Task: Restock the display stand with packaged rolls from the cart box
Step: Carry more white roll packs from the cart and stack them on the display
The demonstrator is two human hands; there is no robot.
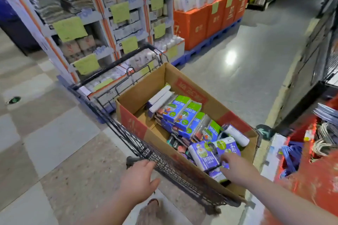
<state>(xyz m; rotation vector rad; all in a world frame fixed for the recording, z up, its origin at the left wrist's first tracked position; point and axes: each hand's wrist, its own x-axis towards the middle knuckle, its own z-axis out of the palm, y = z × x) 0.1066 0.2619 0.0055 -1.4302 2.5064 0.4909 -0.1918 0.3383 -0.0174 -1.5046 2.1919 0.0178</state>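
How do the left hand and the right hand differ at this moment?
The left hand is outside the cardboard box, by the cart and its near rim; the right hand reaches into the box. The left hand touches no pack; the right hand's fingertips are on a purple pack. Both are bare, with fingers fairly straight, gripping nothing.

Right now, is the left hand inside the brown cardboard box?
No, the left hand is at the near rim of the black wire cart, outside the brown cardboard box; only the right hand reaches in.
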